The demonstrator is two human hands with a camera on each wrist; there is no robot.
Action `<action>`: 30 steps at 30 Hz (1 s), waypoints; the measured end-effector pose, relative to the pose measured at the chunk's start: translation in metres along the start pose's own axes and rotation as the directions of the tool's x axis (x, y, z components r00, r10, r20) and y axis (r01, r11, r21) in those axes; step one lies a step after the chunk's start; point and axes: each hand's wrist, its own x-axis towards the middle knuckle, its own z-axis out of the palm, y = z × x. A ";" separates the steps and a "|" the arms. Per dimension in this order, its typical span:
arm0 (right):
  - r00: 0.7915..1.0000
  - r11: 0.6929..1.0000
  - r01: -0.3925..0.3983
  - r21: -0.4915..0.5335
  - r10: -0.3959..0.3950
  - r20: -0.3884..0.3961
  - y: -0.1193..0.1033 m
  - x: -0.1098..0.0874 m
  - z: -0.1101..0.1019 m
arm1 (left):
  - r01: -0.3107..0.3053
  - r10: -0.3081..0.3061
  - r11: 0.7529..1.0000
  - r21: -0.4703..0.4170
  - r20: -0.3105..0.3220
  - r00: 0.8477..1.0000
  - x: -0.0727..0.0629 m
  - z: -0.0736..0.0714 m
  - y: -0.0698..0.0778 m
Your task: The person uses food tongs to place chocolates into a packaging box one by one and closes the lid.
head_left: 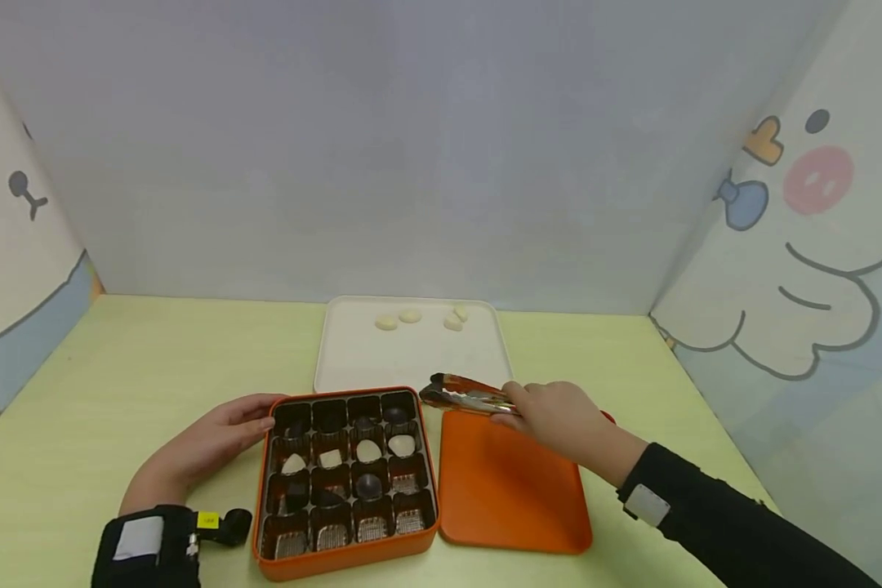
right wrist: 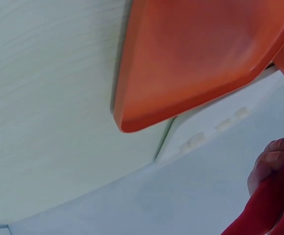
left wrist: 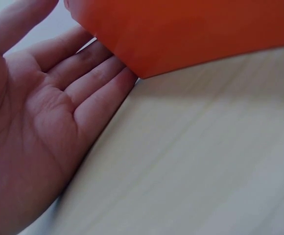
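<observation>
An orange-rimmed box [head_left: 345,559] with a dark insert divided into cells stands in front of me. Dark pieces [head_left: 369,487] and white pieces [head_left: 368,451], chocolate-like in look, sit in several cells. My left hand [head_left: 204,445] touches the box's far left corner; the left wrist view shows its fingers [left wrist: 95,78] extended against the orange wall. With my right hand [head_left: 559,415] I grip metal tongs [head_left: 478,400] with red handles [right wrist: 272,198]. Their dark tips are near the box's far right corner, and I see no piece between them.
Behind the box lies a white tray [head_left: 412,359] with several pale pieces [head_left: 385,322] toward its far side. To the right of the box is a flat orange lid [head_left: 514,498], under the right hand. A grey wall [head_left: 412,163] closes off the table's back.
</observation>
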 end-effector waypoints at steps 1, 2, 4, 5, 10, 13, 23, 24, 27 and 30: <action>0.999 1.000 0.031 -0.007 -0.031 -0.011 0.000 0.000 -0.002 | 0.003 -0.003 1.000 0.002 -0.003 1.000 0.000 0.000 0.000; 0.998 0.998 0.059 -0.013 -0.059 -0.020 -0.001 0.000 -0.004 | 0.005 -0.005 1.000 0.004 -0.008 1.000 0.000 0.000 0.000; 0.991 0.992 0.124 -0.038 -0.125 -0.041 -0.002 -0.001 -0.007 | 0.009 -0.009 1.000 0.004 -0.014 1.000 0.000 0.000 0.001; 0.987 0.987 0.153 -0.053 -0.155 -0.049 -0.003 -0.002 -0.008 | 0.011 -0.011 1.000 0.004 -0.017 1.000 0.000 0.000 0.001; 0.960 0.963 0.261 -0.072 -0.267 -0.089 -0.009 -0.005 -0.011 | 0.021 -0.021 1.000 0.000 -0.020 1.000 0.000 0.001 0.001; 0.948 0.951 0.299 -0.073 -0.305 -0.095 -0.013 -0.006 -0.013 | 0.019 -0.019 1.000 -0.002 -0.013 1.000 0.000 0.001 0.000; 0.936 0.935 0.349 -0.067 -0.351 -0.020 -0.028 -0.009 -0.022 | 0.008 -0.008 1.000 -0.004 -0.018 1.000 0.000 0.003 0.001; 0.936 0.935 0.349 -0.066 -0.350 -0.017 -0.029 -0.009 -0.022 | 0.006 -0.006 1.000 -0.003 -0.017 1.000 0.000 0.003 0.001; 0.937 0.936 0.348 -0.057 -0.349 -0.020 -0.030 -0.011 -0.022 | 0.006 -0.006 1.000 0.003 -0.017 1.000 0.000 0.003 0.001; 0.943 0.944 0.328 -0.046 -0.330 -0.038 -0.030 -0.011 -0.023 | 0.015 -0.015 1.000 0.012 -0.022 1.000 -0.001 0.003 0.002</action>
